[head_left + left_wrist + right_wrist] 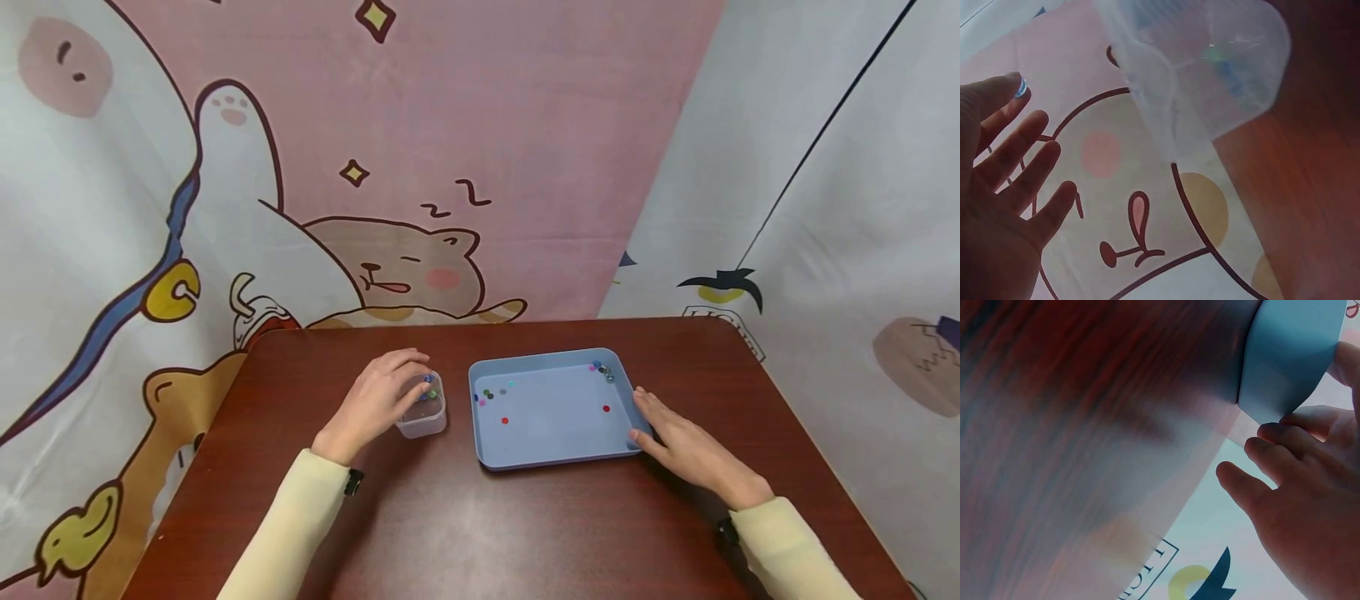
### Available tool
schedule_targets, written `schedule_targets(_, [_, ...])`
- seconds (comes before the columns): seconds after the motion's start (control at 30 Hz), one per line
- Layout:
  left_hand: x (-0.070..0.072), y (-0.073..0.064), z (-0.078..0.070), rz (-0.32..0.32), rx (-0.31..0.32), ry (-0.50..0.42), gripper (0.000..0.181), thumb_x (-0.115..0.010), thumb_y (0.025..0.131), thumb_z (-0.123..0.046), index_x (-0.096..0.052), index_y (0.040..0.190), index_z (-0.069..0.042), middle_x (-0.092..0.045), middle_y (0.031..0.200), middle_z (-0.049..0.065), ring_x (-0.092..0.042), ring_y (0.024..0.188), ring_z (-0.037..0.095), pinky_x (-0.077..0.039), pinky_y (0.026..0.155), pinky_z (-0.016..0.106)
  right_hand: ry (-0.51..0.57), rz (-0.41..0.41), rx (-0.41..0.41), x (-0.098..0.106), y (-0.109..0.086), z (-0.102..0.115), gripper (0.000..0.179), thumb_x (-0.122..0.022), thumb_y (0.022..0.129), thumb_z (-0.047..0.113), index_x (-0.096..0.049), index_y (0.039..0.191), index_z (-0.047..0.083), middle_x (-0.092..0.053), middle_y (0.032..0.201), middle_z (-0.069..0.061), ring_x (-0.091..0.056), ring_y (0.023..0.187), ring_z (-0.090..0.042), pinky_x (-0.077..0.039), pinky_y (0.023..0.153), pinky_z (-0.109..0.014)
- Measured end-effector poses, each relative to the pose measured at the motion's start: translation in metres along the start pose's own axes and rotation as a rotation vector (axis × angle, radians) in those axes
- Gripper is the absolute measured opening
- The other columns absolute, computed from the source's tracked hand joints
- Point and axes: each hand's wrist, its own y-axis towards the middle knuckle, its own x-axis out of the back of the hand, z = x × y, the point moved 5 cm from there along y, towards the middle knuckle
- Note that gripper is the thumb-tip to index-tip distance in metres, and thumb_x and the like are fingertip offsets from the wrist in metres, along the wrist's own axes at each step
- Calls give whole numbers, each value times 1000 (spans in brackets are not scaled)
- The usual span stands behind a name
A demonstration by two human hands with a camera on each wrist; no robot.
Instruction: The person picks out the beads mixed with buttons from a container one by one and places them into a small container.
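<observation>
My left hand [378,400] is over a small clear plastic box [422,425]. Its thumb and index finger pinch a shiny clear-blue marble [1020,87], while the other fingers spread loosely. Green and blue marbles [1225,69] show through the box wall in the left wrist view. To the right of the box lies a light blue tray [547,433] with small colored pieces in it. My right hand [693,446] rests along the tray's right side, fingers extended, fingertips at the wall in the right wrist view.
Inside the tray, a cluster of shiny pieces [606,373] sits in the far right corner, with several small colored pieces [486,395] at the left. Single red pieces [505,421] lie apart. The brown table [450,533] meets a cartoon-printed cloth [525,167] behind.
</observation>
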Motion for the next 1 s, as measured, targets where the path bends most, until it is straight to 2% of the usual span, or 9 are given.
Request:
schedule_targets(0.27, [-9, -10, 6, -41, -95, 111, 27, -86, 87, -14, -77, 111, -6, -70, 123, 10, -61, 125, 34, -47, 106, 54, 1, -3, 8, 0, 0, -1, 85, -62, 102, 48, -26, 162, -2, -22, 168, -24, -25, 151, -48, -28, 114, -67])
schedule_targets(0.47, [-16, -18, 9, -4, -126, 152, 24, -86, 86, -12, -79, 109, -11, -70, 124, 9, -58, 130, 34, -44, 108, 54, 4, -11, 11, 1, -1, 0, 84, -62, 103, 48, -27, 161, -2, -22, 167, -24, -25, 151, -48, -28, 114, -67])
schedule_targets(0.63, [-20, -22, 11, 27, -130, 177, 23, -85, 87, -13, -79, 108, -13, -69, 124, 8, -57, 131, 34, -44, 109, 55, 4, -11, 16, 2, -1, 1, 84, -62, 102, 48, -28, 161, -2, -23, 167, -25, -26, 151, -48, -29, 114, -67])
schedule_targets(0.83, [-22, -25, 13, 51, -105, 187, 20, -84, 89, -15, -79, 108, -13, -69, 124, 7, -57, 131, 32, -42, 112, 55, 1, -8, 10, 1, -1, -1, 84, -62, 102, 47, -28, 161, -2, -23, 167, -25, -26, 151, -48, -28, 114, -67])
schedule_targets(1.0, [-23, -25, 16, 69, -86, 174, 24, -81, 92, -18, -77, 114, -13, -69, 126, 7, -56, 133, 33, -40, 113, 55, -2, -14, 13, 2, -1, 2, 84, -62, 102, 48, -28, 161, -2, -24, 167, -25, -27, 150, -48, -29, 114, -67])
